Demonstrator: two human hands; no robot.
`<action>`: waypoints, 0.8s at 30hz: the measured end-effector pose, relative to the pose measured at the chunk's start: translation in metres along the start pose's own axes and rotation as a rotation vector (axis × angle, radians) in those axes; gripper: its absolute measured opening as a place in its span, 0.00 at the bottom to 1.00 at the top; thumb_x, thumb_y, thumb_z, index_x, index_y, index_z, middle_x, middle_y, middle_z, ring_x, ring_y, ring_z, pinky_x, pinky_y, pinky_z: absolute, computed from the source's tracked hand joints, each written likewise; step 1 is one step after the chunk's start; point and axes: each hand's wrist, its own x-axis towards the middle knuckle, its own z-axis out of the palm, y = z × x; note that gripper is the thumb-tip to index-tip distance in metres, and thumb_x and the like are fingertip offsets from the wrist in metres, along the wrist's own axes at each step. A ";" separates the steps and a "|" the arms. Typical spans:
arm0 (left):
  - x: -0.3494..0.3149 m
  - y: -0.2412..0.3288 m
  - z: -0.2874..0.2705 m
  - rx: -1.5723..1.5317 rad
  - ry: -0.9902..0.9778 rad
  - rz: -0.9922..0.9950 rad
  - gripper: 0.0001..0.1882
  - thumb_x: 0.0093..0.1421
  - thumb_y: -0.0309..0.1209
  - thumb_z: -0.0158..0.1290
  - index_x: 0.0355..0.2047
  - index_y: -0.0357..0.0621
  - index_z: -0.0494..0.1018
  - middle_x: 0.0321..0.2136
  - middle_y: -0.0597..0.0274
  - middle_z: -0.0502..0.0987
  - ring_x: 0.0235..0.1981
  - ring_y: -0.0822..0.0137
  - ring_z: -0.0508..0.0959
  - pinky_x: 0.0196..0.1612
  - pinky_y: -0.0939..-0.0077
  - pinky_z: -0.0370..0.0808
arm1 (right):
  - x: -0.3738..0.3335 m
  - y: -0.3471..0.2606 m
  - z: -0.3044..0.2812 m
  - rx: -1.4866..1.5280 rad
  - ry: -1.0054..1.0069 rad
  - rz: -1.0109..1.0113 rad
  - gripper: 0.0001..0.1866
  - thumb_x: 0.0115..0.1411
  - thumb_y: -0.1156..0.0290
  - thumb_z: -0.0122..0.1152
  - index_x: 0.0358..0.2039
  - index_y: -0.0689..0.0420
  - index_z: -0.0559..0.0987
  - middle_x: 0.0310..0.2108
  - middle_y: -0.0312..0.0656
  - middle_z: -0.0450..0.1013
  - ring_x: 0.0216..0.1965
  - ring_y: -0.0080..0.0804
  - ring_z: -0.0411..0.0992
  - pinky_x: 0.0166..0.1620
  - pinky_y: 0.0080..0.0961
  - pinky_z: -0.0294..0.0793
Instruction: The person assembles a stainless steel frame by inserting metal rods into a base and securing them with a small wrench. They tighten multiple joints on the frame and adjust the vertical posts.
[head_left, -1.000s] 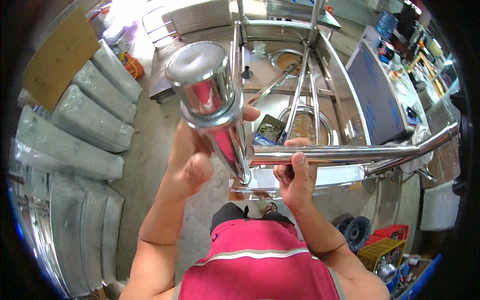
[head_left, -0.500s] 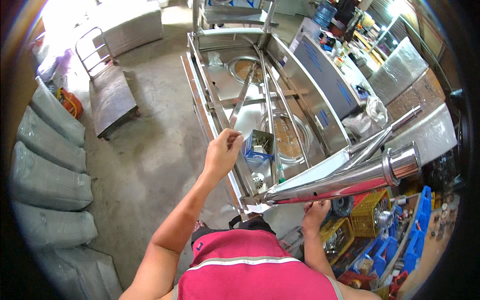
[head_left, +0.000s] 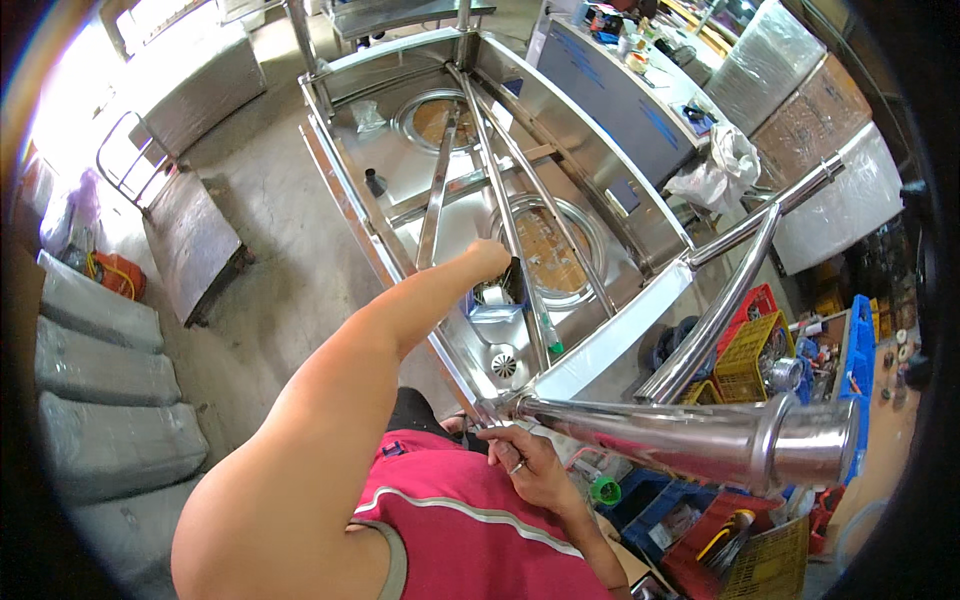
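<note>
My left hand (head_left: 490, 258) reaches over a small blue box (head_left: 495, 312) that holds small metal pieces; its fingers are hidden behind the back of the hand. The box sits inside a large stainless steel frame (head_left: 625, 335), which appears upside down, beside a long steel bar (head_left: 508, 220). My right hand (head_left: 535, 470) is close to my body, just below the frame's near corner. Its fingers are curled together, with a small shiny spot among them that I cannot make out. A thick polished steel leg (head_left: 640, 428) juts rightward from that corner.
Yellow crates (head_left: 752, 360) and blue bins (head_left: 650, 520) with parts stand at the lower right. A flat trolley (head_left: 195, 245) and wrapped grey bundles (head_left: 120, 440) lie to the left. A cluttered bench (head_left: 620, 85) stands at the far right.
My left hand has moved forward and right, from beside the blue box to over it. My right hand has come in leftward, from under the leg to near the frame's corner. The view has turned.
</note>
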 end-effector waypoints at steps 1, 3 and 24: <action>0.007 0.001 0.005 0.025 0.000 0.034 0.11 0.58 0.29 0.58 0.41 0.45 0.85 0.44 0.53 0.85 0.45 0.50 0.85 0.46 0.57 0.83 | 0.004 -0.003 0.000 0.080 -0.019 0.048 0.13 0.69 0.78 0.56 0.52 0.56 0.78 0.37 0.42 0.78 0.34 0.31 0.75 0.44 0.26 0.75; 0.019 0.006 0.011 0.075 -0.032 0.080 0.11 0.58 0.28 0.59 0.41 0.46 0.85 0.44 0.54 0.85 0.46 0.51 0.85 0.45 0.57 0.83 | 0.014 -0.007 0.002 0.164 0.001 0.025 0.13 0.70 0.79 0.55 0.52 0.56 0.78 0.37 0.38 0.76 0.36 0.26 0.73 0.44 0.23 0.74; 0.020 -0.006 0.023 -0.046 -0.114 0.355 0.10 0.60 0.28 0.56 0.38 0.41 0.85 0.40 0.50 0.85 0.43 0.51 0.86 0.44 0.56 0.84 | 0.183 0.043 0.032 0.092 1.011 0.332 0.11 0.70 0.74 0.53 0.48 0.63 0.79 0.32 0.37 0.74 0.37 0.25 0.72 0.44 0.25 0.72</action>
